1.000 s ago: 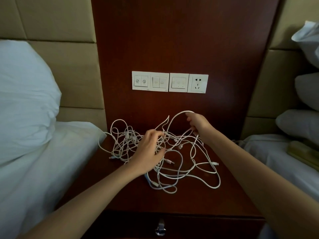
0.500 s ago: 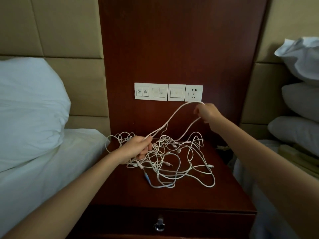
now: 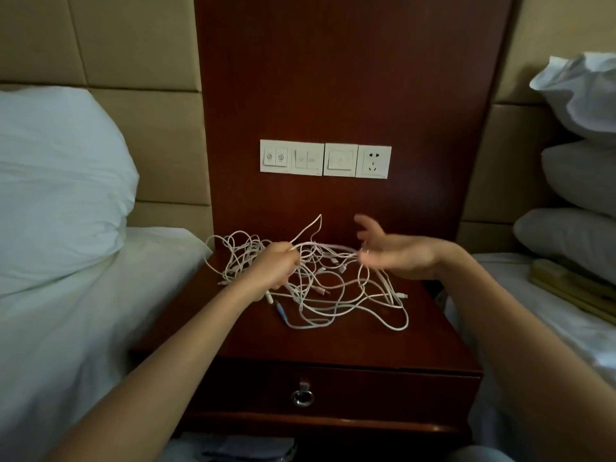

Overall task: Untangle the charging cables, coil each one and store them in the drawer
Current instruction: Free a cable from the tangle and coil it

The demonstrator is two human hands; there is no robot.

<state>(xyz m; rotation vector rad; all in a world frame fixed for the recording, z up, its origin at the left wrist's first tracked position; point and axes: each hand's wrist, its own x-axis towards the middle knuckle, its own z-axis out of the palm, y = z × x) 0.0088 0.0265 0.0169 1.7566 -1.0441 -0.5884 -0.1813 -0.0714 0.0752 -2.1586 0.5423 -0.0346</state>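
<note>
Our left hand (image 3: 271, 273) sits over the left part of the bench (image 3: 336, 345), its fingers (image 3: 289, 259) curled tight around a few strands of the charging cables (image 3: 336, 296). From that grip one white strand rises in a narrow loop in front of the dark wood panel (image 3: 350, 78) and bends back down. Our right hand (image 3: 398, 258) hovers to the right at about the same height, palm turned inward and fingers (image 3: 365, 225) spread apart; it is blurred. A white strand runs from the left hand across to its fingertips, but we cannot tell whether they touch it. The rest of the cables lie in a loose white tangle on the bench top, spreading from the back left corner to the right edge, with several small plugs showing among the loops and a blue-tipped plug (image 3: 281, 310) at the near side. Below the top, the drawer (image 3: 383, 391) is closed, its metal ring pull (image 3: 302, 397) hanging at the front. On the panel above is a row of white switches and a socket (image 3: 325, 159). A white pillow (image 3: 56, 181) rests on the bed to the left, and stacked pillows (image 3: 581, 178) on the bed to the right.
</note>
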